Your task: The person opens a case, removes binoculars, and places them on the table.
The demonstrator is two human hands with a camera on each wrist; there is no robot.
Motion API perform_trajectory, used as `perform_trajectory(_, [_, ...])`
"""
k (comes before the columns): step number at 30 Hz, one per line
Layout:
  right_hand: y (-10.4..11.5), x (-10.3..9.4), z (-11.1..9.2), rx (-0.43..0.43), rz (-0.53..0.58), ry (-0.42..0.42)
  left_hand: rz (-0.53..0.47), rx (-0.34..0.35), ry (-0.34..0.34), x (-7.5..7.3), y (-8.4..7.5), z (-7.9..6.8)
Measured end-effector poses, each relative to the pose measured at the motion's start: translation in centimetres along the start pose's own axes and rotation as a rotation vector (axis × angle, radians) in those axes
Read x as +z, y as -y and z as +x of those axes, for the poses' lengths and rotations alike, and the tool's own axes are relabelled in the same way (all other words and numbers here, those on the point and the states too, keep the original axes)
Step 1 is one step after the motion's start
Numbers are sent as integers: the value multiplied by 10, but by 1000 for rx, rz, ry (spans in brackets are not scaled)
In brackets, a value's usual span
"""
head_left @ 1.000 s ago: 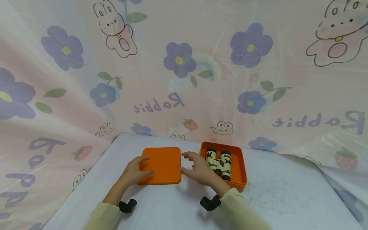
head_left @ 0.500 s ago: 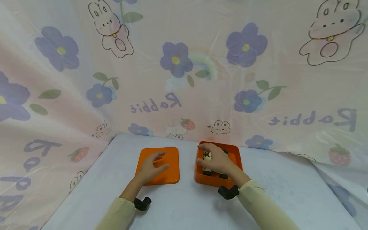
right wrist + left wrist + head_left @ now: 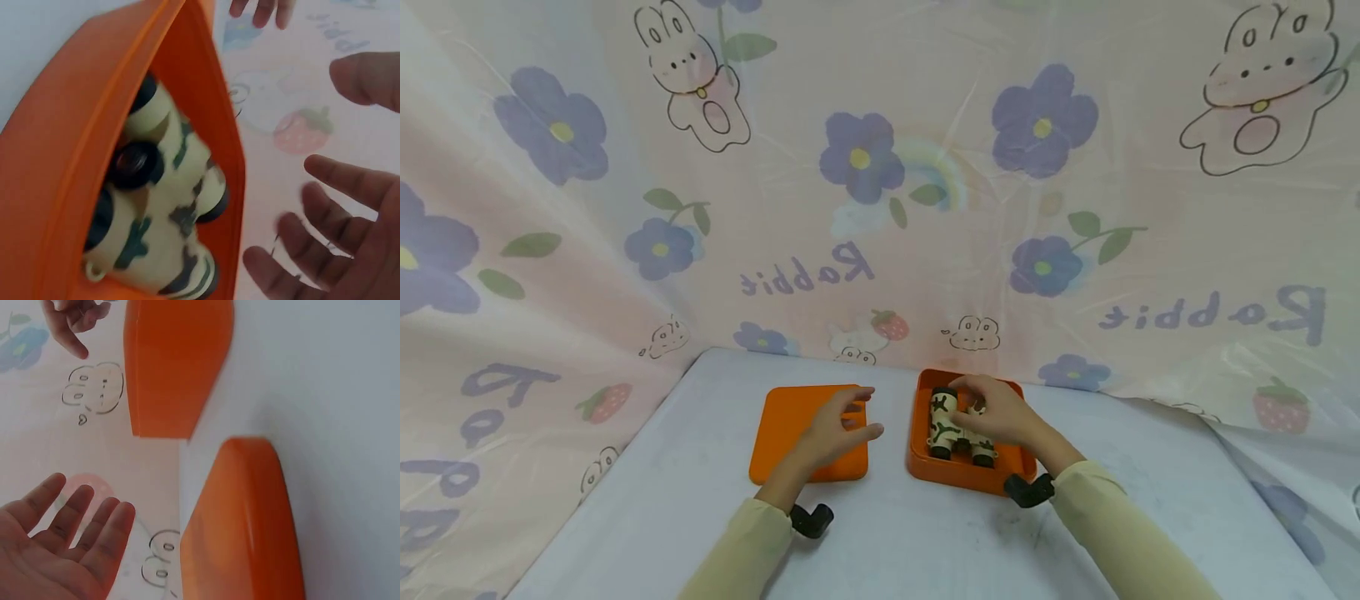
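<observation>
Cream-and-green binoculars (image 3: 943, 429) lie more exposed in the orange box (image 3: 955, 475) — both hands (image 3: 831, 433) (image 3: 1003, 414), relaxed and empty, have shifted rightward.

Orange box (image 3: 953, 475) in every view

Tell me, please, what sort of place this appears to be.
It looks like a screened-off tabletop work area, probably indoors: a rabbit-and-flower printed sheet hangs behind a white tabletop, where an open orange box holds camouflage-patterned binoculars.
</observation>
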State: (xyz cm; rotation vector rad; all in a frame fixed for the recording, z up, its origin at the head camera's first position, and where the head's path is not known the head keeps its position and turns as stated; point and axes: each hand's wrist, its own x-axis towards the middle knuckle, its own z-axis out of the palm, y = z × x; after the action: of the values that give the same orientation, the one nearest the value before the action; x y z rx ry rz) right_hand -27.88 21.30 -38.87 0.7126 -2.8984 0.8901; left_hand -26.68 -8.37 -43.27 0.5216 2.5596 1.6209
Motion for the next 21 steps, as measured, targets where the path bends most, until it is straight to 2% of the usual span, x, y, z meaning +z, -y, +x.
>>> perform_trajectory(6, [-17, 3, 0, 56, -62, 39, 37, 5, 25, 14, -2, 6])
perform_trajectory(11, [-27, 6, -2, 101, -142, 88, 24, -7, 49, 27, -4, 10])
perform_trajectory(21, [-39, 16, 0, 123, -254, 107, 7, -22, 91, 47, -1, 16])
